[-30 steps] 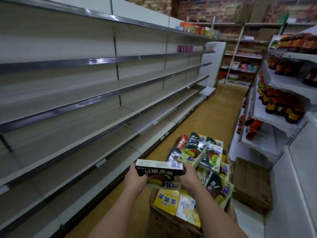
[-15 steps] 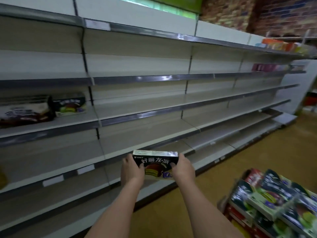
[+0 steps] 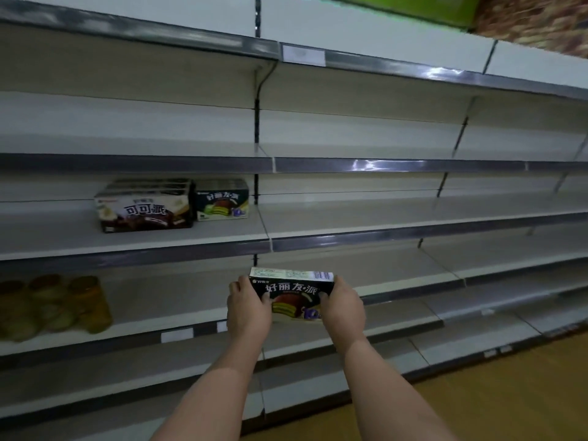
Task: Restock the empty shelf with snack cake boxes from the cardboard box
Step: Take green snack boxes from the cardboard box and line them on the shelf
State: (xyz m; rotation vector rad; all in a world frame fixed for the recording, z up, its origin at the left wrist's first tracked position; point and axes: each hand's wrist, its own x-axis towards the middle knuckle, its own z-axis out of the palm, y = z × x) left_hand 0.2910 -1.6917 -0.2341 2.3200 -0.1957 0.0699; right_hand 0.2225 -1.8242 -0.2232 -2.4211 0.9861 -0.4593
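— Snack cake box (image 3: 291, 294), dark with green cake art, held out in front of the lower shelves; left hand (image 3: 248, 308) and right hand (image 3: 342, 305) clasp its ends.

— It could knock the matching box (image 3: 222, 200) on the shelf (image 3: 350, 238) above if slid in carelessly.

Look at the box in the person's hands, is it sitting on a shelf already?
No, the snack cake box is held up in front of the shelves between the left hand and the right hand.

Dark snack cake box (image 3: 291, 294) upright, printed face toward camera, below shelf (image 3: 133, 241) carrying two more boxes (image 3: 171, 203).
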